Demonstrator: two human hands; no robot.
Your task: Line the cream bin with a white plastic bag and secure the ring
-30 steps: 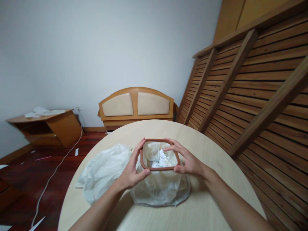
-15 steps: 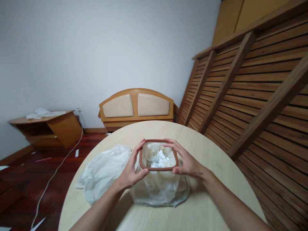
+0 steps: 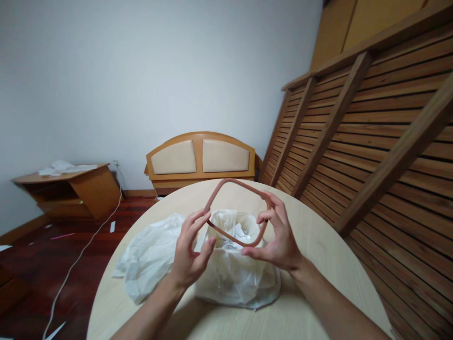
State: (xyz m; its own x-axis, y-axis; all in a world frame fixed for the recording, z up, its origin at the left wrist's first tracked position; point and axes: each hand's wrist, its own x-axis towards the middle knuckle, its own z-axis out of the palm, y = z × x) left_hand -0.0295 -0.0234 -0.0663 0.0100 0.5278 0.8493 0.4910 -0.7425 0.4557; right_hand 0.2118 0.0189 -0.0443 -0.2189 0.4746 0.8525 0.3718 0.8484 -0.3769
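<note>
A brown ring-shaped bin rim (image 3: pixel 236 182) is tilted above the bin, its left side raised off the opening. My right hand (image 3: pixel 279 236) grips its right side between thumb and fingers. At the rim's left corner, the fingertips of my left hand (image 3: pixel 193 248) touch or nearly touch it, with the thumb held apart. Below stands a small bin lined with a whitish plastic bag (image 3: pixel 237 278), whose edge is folded down over the outside. Crumpled white paper (image 3: pixel 241 234) lies inside. Left of the bin, a loose white plastic bag (image 3: pixel 152 255) rests on the table.
The round pale table (image 3: pixel 318 293) carries these things. Beyond it stand a padded headboard (image 3: pixel 200 174) and a low wooden cabinet (image 3: pixel 88 189) with white sheets on top. A slatted wooden frame (image 3: pixel 354 137) leans on the right. A cable (image 3: pixel 76 259) crosses the dark floor.
The brown rim has come up off the bin's top and now tilts, left side high. My right hand grips it; my left thumb has come away from its front edge.
</note>
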